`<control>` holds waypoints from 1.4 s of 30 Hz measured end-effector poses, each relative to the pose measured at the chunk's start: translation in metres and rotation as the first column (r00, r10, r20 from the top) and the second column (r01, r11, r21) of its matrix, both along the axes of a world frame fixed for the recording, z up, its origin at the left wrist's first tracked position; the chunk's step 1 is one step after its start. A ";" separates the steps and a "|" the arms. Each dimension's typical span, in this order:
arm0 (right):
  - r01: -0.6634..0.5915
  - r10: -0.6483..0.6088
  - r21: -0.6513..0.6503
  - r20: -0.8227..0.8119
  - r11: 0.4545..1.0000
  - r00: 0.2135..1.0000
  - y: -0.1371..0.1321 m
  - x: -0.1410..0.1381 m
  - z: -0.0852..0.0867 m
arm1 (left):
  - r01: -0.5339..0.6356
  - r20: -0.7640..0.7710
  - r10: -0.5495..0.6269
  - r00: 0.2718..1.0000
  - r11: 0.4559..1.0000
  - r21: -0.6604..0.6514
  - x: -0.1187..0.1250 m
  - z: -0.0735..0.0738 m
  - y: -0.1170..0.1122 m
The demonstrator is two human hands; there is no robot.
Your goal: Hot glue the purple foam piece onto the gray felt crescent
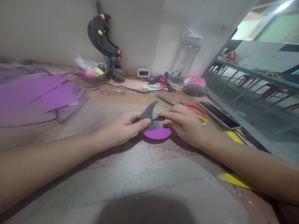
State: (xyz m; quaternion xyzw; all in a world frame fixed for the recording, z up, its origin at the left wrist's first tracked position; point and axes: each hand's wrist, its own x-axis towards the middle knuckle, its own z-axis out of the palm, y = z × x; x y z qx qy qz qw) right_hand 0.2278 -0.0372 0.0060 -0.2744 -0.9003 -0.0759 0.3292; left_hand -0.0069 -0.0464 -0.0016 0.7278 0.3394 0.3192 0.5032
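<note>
A crescent-shaped piece (149, 116) wrapped partly in grey yarn, with purple showing at its lower edge (157, 133), lies between my hands at the middle of the table. My left hand (123, 127) pinches its grey left side with thumb and fingers. On the right side, my right hand (184, 122) is closed, its fingertips pressing a dark strand against the crescent.
Orange and yellow scissors (196, 109), a phone (218, 114), a blue glue gun (162, 81), a grey yarn ball (195, 89), a water bottle (187, 56), a small clock (143, 72), a bowl of bits (91, 76), purple sheets (51, 93), yellow paper (235, 180), and a finished crescent on the wall (100, 35).
</note>
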 end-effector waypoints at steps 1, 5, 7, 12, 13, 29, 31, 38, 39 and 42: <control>0.008 -0.008 -0.016 -0.008 1.000 1.000 -0.001 0.000 0.001 | -0.007 0.005 0.007 1.000 1.000 -0.004 0.000 0.000 0.000; 0.054 -0.056 -0.069 -0.035 0.996 0.998 -0.004 0.002 0.005 | -0.065 0.018 0.066 0.998 0.996 -0.057 0.001 0.002 -0.001; 0.040 -0.042 -0.052 -0.029 0.998 0.999 -0.005 0.002 0.006 | -0.094 0.010 0.095 0.995 0.993 -0.074 0.001 0.003 -0.002; -0.023 0.023 0.027 0.033 0.999 0.999 -0.005 0.002 0.005 | -0.127 -0.013 0.126 0.992 0.990 -0.057 0.001 0.008 -0.005; -0.028 0.027 0.039 0.040 0.999 0.999 -0.005 0.003 0.005 | -0.134 -0.012 0.133 0.991 0.990 -0.053 0.001 0.008 -0.005; -0.029 0.024 0.081 0.065 0.996 0.998 -0.001 0.005 0.001 | -0.153 -0.023 0.153 0.988 0.987 -0.041 0.001 0.010 -0.008; -0.016 0.011 0.065 0.076 0.998 0.997 -0.002 0.005 0.001 | -0.148 -0.019 0.148 0.989 0.988 -0.052 0.001 0.010 -0.007; -0.023 0.019 0.049 0.078 0.999 0.997 -0.001 0.004 0.000 | -0.131 -0.021 0.130 0.991 0.990 -0.047 0.001 0.008 -0.006; -0.020 0.018 0.039 0.068 0.999 0.998 -0.001 0.004 0.001 | -0.131 -0.019 0.131 0.991 0.990 -0.045 0.001 0.008 -0.006; 0.018 -0.017 -0.041 0.029 0.999 0.999 -0.003 0.003 0.002 | -0.141 -0.027 0.141 0.990 0.989 -0.034 0.001 0.008 -0.006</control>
